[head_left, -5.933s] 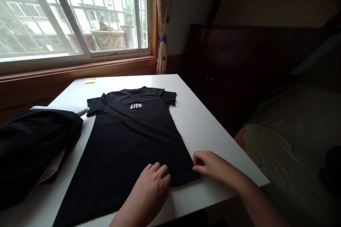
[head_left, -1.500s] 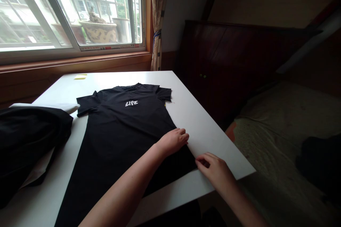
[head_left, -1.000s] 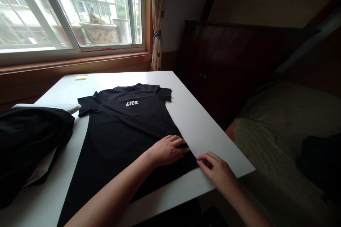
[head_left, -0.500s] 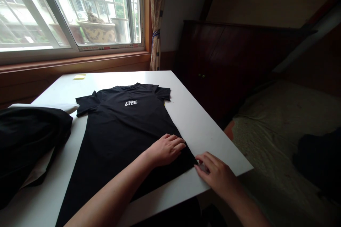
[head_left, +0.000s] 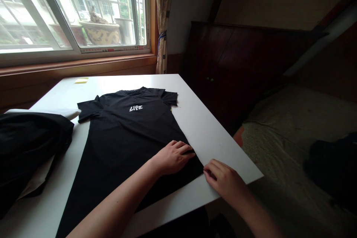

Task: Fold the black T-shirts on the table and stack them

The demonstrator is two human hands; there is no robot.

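Black shirt (head_left: pixel 125 130) lies flat on the white table (head_left: pixel 206 122). The left hand (head_left: pixel 174 157) rests on the shirt's side; I cannot tell if it grips. The right hand (head_left: pixel 222 177) pinches the shirt's corner, near the table's front edge. If one hand pulls too hard, the shirt may slide or wrinkle.

I'm resting my left hand (head_left: pixel 175 157) on the T-shirt (head_left: pixel 125 137) along its right edge, my right hand (head_left: pixel 223 178) touching its near right corner. It is lying on the table (head_left: pixel 214 130), right of a clothes heap (head_left: pixel 30 137). Behind it, leftward, a paper pad (head_left: pixel 81 80) is sitting; a cabinet (head_left: pixel 237 52) is standing beyond the table, rightward.
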